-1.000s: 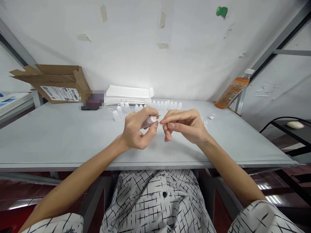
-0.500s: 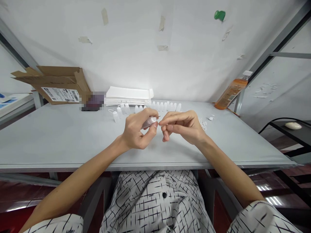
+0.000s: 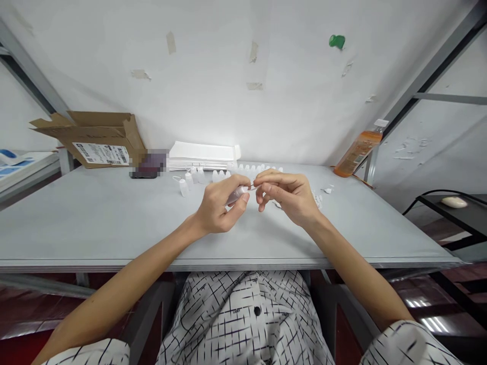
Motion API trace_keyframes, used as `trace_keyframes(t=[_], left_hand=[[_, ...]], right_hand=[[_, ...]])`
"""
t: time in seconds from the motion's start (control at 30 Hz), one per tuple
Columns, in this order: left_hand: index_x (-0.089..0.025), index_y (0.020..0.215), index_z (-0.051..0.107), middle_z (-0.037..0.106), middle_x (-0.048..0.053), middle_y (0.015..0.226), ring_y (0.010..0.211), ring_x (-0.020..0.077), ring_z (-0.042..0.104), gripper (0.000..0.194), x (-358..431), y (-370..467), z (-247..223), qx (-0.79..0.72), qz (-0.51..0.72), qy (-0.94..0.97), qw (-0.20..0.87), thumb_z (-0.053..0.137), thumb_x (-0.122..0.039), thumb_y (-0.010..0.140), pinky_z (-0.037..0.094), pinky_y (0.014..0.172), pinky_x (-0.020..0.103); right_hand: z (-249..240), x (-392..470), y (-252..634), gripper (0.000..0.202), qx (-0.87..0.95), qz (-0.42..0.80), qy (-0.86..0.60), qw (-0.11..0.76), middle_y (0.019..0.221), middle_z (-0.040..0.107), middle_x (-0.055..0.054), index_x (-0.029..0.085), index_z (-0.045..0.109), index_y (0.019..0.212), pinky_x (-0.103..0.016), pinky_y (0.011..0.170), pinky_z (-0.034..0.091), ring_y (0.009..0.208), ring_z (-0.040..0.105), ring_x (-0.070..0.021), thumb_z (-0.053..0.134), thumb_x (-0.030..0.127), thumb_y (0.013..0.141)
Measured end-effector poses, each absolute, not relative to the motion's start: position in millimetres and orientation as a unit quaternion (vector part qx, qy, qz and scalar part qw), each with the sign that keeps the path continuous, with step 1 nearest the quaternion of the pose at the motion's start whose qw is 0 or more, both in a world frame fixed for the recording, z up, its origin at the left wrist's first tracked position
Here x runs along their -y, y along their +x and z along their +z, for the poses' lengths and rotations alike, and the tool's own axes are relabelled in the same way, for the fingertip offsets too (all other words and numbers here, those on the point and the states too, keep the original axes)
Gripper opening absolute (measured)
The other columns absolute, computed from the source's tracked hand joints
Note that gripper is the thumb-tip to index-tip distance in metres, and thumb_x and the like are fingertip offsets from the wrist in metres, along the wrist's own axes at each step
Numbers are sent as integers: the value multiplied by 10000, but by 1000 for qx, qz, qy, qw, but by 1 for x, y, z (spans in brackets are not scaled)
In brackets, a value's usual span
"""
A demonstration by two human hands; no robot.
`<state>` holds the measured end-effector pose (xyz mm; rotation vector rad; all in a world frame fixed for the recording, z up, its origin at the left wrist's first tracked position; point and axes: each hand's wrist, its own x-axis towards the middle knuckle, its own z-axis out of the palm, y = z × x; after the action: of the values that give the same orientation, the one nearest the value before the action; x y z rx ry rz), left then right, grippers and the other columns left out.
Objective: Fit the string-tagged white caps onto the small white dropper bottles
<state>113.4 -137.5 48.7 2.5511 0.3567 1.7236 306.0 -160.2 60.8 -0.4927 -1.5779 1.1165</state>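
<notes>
My left hand [image 3: 222, 205] is closed around a small translucent white squeeze bottle [image 3: 238, 194], tilted with its top end toward the right. Close beside that end is my right hand [image 3: 287, 195], its thumb and fingers drawn together. A thin pale strand shows between the bottle's top and the right fingertips, along with a fine dark sliver; both are too small to tell apart clearly. Beneath and behind the right hand lie small white plastic pieces [image 3: 318, 200]. Several similar small bottles [image 3: 183, 188] stand behind my hands on the grey table [image 3: 114, 223].
At the back left are an open cardboard box [image 3: 102, 142] and a dark phone-like object [image 3: 146, 170], partly blurred out. A stack of white flat card [image 3: 203, 152] lies against the wall. An orange drink bottle [image 3: 359, 152] leans at the back right.
My right fingers have moved up and slightly over the bottle's top end. My left hand has shifted a little to the right, still gripping the bottle. The camera view has tilted slightly upward.
</notes>
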Motion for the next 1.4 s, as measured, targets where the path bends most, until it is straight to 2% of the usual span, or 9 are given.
trace_keyframes(t=[0.17, 0.33, 0.47, 0.57, 0.83, 0.97, 1.13, 1.4], left_hand=[[-182, 973, 563, 516, -62, 597, 430, 64, 373, 77, 137, 114, 48, -121, 535, 834, 64, 489, -189, 952, 314, 446, 211], [-178, 999, 557, 525, -46, 637, 504, 88, 438, 124, 138, 115, 48, -187, 466, 835, 225, 478, -273, 989, 361, 512, 235], [-192, 1030, 518, 506, -49, 653, 492, 88, 391, 154, 134, 114, 43, -198, 450, 805, 332, 486, -338, 991, 331, 492, 239], [-203, 1029, 498, 474, -64, 639, 484, 84, 349, 160, 132, 113, 40, -197, 445, 789, 374, 485, -359, 992, 306, 479, 233], [-189, 957, 522, 529, -42, 668, 491, 76, 347, 194, 136, 115, 44, -216, 440, 793, 362, 504, -381, 977, 292, 492, 240], [-189, 958, 514, 537, -38, 674, 507, 78, 354, 184, 139, 115, 47, -238, 427, 793, 363, 479, -367, 988, 302, 510, 238], [-186, 963, 503, 615, -3, 774, 532, 77, 363, 180, 139, 115, 47, -235, 424, 793, 368, 475, -362, 991, 311, 522, 240], [-186, 977, 505, 619, -2, 784, 535, 77, 352, 179, 138, 115, 45, -229, 421, 794, 374, 464, -359, 998, 304, 522, 240]], right_hand=[[60, 158, 305, 177, 643, 487, -235, 543, 880, 734, -38, 197, 793, 978, -284, 548, 611, 594, 664, -107, 758, 322, 857], [59, 154, 307, 297, 623, 484, -250, 562, 794, 739, -9, 191, 741, 1063, -277, 561, 600, 564, 656, -106, 816, 294, 795], [57, 152, 306, 187, 618, 486, -259, 561, 749, 730, -22, 155, 734, 868, -284, 571, 599, 578, 663, -118, 829, 287, 776], [57, 152, 305, 176, 610, 488, -269, 563, 752, 719, -23, 152, 741, 838, -292, 568, 603, 597, 663, -124, 822, 298, 780], [56, 153, 304, 121, 601, 503, -268, 561, 740, 690, -9, 151, 722, 841, -304, 575, 605, 590, 656, -123, 777, 255, 816], [58, 155, 303, 155, 602, 501, -282, 554, 748, 675, -3, 160, 704, 831, -327, 596, 621, 599, 654, -127, 782, 293, 814], [59, 156, 303, 198, 607, 498, -287, 549, 751, 661, 2, 170, 689, 838, -351, 632, 635, 607, 653, -126, 787, 340, 813], [59, 156, 303, 231, 611, 493, -295, 545, 751, 663, 1, 172, 677, 835, -367, 663, 642, 613, 651, -125, 788, 372, 810]])
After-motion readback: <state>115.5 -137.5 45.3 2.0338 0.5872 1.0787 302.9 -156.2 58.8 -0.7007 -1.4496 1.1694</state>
